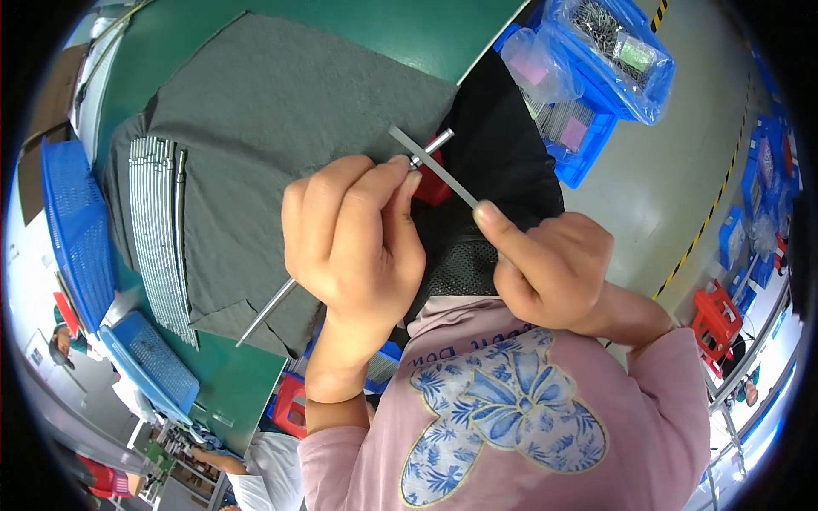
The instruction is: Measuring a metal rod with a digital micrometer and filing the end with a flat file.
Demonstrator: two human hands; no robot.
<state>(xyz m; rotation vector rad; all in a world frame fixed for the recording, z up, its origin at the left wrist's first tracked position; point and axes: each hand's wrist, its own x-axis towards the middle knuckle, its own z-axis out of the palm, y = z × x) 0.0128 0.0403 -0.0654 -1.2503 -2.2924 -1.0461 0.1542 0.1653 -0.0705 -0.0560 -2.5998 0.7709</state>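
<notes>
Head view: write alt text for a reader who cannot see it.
The left hand holds a long thin metal rod while the right hand presses a flat grey metal strip across its upper end. Behind them, a row of similar rods lies on a grey felt cloth over a green table.

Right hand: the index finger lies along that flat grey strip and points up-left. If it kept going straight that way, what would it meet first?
Most likely the thin metal rod held by the left hand, where the flat strip crosses it. Beyond lies the grey cloth. Depth is unclear here.
</notes>
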